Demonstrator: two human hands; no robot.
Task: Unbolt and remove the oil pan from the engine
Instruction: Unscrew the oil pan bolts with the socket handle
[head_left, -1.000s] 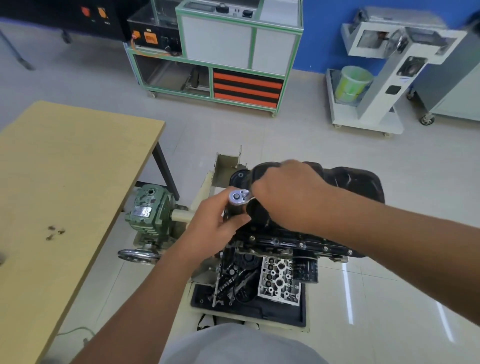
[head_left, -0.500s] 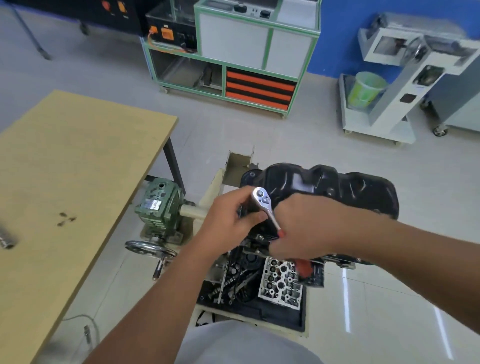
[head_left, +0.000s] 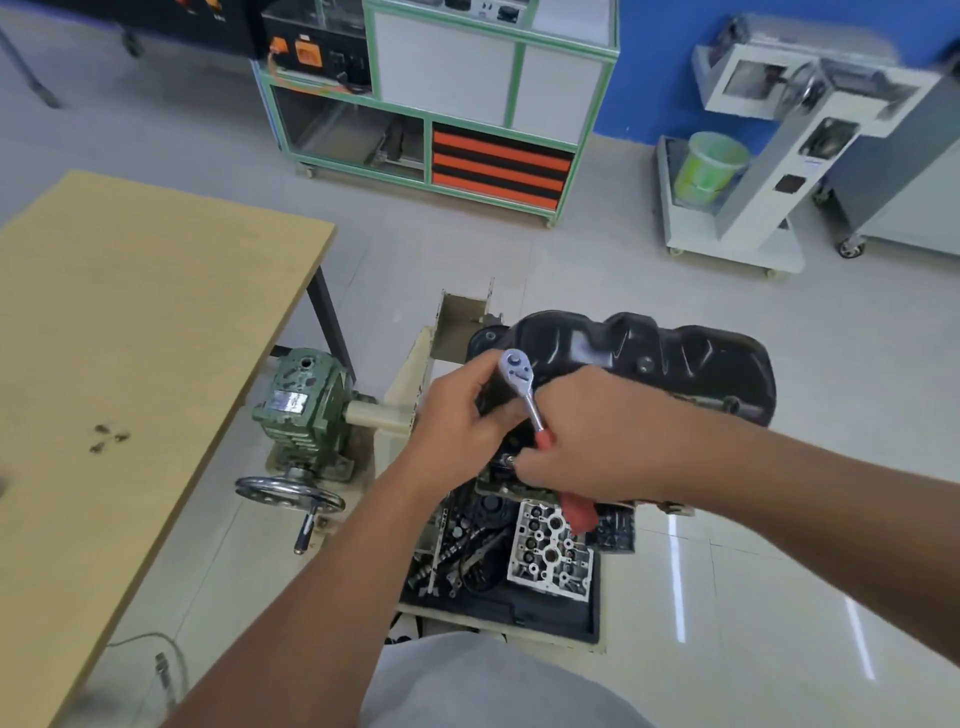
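Note:
The black oil pan (head_left: 675, 358) sits on top of the upturned engine (head_left: 613, 525) on its stand. A ratchet wrench (head_left: 522, 387) with a silver head and a red handle stands at the pan's near left corner. My right hand (head_left: 587, 436) grips the red handle, whose end sticks out below the fist. My left hand (head_left: 462, 415) curls round the socket part under the ratchet head. The bolt under the socket is hidden.
A wooden table (head_left: 130, 338) with a few small bolts (head_left: 106, 438) stands on the left. A green gearbox (head_left: 301, 400) with a handwheel (head_left: 288, 493) adjoins the stand. A black tray (head_left: 498, 597) below holds engine parts. A green-framed cabinet (head_left: 441, 104) and a white machine (head_left: 769, 156) stand behind.
My right hand has swung the ratchet handle from over the pan toward me. My left hand stays at the ratchet head. The view has shifted slightly.

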